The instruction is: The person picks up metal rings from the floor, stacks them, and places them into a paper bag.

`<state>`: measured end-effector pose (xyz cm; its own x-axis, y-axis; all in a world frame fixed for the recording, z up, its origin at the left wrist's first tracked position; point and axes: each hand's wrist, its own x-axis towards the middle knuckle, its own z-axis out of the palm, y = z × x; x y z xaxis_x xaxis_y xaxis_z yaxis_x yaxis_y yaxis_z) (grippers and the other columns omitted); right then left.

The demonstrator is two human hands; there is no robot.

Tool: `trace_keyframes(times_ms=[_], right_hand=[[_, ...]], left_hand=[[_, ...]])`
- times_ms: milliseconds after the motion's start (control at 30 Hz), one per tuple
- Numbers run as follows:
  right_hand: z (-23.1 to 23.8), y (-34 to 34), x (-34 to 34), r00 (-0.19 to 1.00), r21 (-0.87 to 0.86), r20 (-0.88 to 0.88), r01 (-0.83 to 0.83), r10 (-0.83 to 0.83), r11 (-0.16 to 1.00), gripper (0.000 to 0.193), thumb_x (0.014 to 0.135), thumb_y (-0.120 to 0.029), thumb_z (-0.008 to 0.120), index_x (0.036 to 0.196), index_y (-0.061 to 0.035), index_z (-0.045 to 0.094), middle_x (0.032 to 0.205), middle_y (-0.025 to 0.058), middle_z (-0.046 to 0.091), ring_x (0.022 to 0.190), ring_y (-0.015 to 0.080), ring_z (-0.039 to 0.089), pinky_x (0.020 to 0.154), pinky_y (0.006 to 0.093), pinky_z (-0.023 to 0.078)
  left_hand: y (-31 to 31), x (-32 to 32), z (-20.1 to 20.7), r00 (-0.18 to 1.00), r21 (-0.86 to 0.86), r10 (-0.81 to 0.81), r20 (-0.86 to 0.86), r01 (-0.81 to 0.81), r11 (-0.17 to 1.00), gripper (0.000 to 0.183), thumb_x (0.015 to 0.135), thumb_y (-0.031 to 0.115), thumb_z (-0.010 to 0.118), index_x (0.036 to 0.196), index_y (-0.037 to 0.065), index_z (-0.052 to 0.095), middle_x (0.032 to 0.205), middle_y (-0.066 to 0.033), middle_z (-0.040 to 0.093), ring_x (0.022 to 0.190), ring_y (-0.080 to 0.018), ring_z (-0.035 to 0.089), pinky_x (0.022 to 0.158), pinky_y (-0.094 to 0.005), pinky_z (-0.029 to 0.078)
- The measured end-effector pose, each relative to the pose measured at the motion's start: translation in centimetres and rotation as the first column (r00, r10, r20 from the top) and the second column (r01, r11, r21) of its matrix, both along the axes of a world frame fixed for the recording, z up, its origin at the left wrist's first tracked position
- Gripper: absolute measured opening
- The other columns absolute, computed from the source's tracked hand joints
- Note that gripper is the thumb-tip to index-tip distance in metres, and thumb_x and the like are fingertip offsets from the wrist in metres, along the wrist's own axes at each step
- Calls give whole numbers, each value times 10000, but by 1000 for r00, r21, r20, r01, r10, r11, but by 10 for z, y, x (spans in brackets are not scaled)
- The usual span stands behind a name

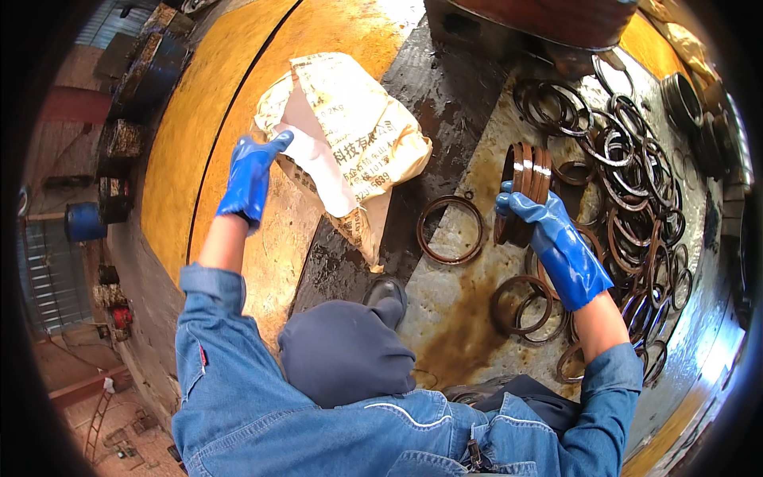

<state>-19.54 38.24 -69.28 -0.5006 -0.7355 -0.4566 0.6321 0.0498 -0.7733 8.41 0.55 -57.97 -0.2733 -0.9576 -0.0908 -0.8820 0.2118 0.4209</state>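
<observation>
My left hand (249, 176), in a blue rubber glove, pinches the mouth of a pale yellow woven sack (380, 119) with dark print. The sack's white lining (322, 168) shows along its open edge; its contents are hidden. My right hand (552, 230), gloved the same way, is closed around a stack of brown oily metal rings (528, 171), held up on edge off the floor. A single larger ring (424, 234) lies flat between my two hands. Below my right hand more rings (520, 305) overlap on the stained floor.
A large heap of dark oily rings (628, 167) spreads along the right. A rust-red container (556, 20) stands at the far side. My boot (386, 300) is on the floor near the sack. Blue and rusty cylindrical parts (85, 222) line the left side.
</observation>
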Motion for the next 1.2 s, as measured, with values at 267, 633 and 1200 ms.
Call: trace_keyframes(times_ms=[267,633,1200], right_hand=[[173,-99,50,785,-70,-372,-556,495,828,559,819,-258,816,1266,19,627,1116,125,713,1037,217,679,944,342,535],[104,-205,86,696,-210,-449,-691,560,691,425,888,-271,751,1229,-31,673,985,49,725,896,147,634,827,321,496],[30,-207,62,-644,847,-476,-154,598,508,166,831,-148,613,951,-90,712,867,97,745,867,279,734,804,408,550]], left_hand=[[-46,68,-59,803,168,-527,-277,581,797,235,880,174,609,1022,23,721,906,-126,701,790,-223,678,690,-367,567],[-7,44,-57,944,433,-62,-325,207,877,280,921,170,652,1111,-35,664,913,-61,699,776,-137,627,689,-305,500],[43,-3,-44,929,527,-110,-352,294,798,262,919,229,651,1078,20,655,833,-30,626,739,-119,554,677,-295,455]])
